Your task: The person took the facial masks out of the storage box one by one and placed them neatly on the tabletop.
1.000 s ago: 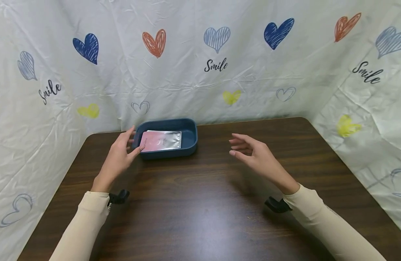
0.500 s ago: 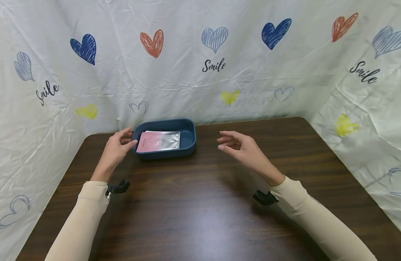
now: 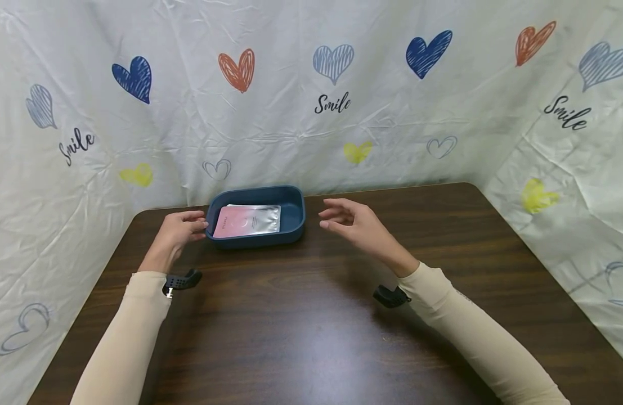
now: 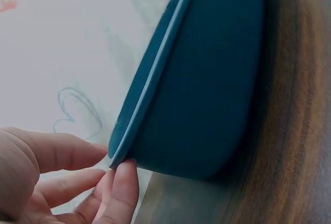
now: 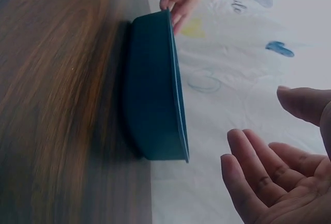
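Observation:
A dark blue plastic tray (image 3: 254,241) with rounded corners and raised walls stands near the table's back edge. Inside lie flat foil packets, the top packet (image 3: 246,220) pink fading to silver. At the tray's left end my left hand (image 3: 179,229) pinches the rim; the left wrist view has the tray rim (image 4: 150,87) between thumb and fingertips. My right hand (image 3: 359,225) hovers to the right of the tray, fingers gently bent and holding nothing. In the right wrist view, a gap separates the fingers (image 5: 239,175) from the tray (image 5: 152,87).
The dark wood table (image 3: 291,315) reaches toward the front. Behind it and at both sides hangs a white cloth (image 3: 286,112) printed with hearts and words, close behind the tray. A black strap device (image 3: 391,296) is worn at each wrist.
My right hand has moved left toward the tray. The left hand has shifted from over the tray's left edge to its rim. The tray and packets stay in about the same place.

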### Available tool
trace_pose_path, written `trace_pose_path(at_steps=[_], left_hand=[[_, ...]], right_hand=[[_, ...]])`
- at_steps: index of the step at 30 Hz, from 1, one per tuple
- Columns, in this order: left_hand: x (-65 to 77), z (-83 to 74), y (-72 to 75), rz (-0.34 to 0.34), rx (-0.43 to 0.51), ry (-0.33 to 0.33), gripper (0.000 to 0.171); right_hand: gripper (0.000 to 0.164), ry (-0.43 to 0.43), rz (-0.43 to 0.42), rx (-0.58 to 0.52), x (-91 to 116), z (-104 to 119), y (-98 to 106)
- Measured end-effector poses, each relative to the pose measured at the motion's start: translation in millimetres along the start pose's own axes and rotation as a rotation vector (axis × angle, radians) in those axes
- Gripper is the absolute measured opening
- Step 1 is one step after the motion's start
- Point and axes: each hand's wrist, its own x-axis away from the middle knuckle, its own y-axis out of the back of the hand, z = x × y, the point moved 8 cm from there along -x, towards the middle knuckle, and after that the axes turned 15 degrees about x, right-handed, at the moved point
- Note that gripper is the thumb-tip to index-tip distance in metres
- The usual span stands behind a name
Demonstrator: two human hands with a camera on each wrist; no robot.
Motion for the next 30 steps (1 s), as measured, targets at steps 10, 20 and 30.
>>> trace_pose_path(at_steps=[10,20,30], left_hand=[[-5.3,10.7,2.7,0.034,0.177,0.128,0.053],[-8.0,14.9,5.5,0.019,0.281,0.196,0.057],[-5.7,13.1,3.2,0.043,0.315,0.187,0.055]], right_hand=[[0.059,-0.010,0.044,-0.046,-21,4,-17],[0.061,0.009,0.066,-0.068,-48,4,-34],[0.059,0.059,0.070,-0.090,-78,9,-43]])
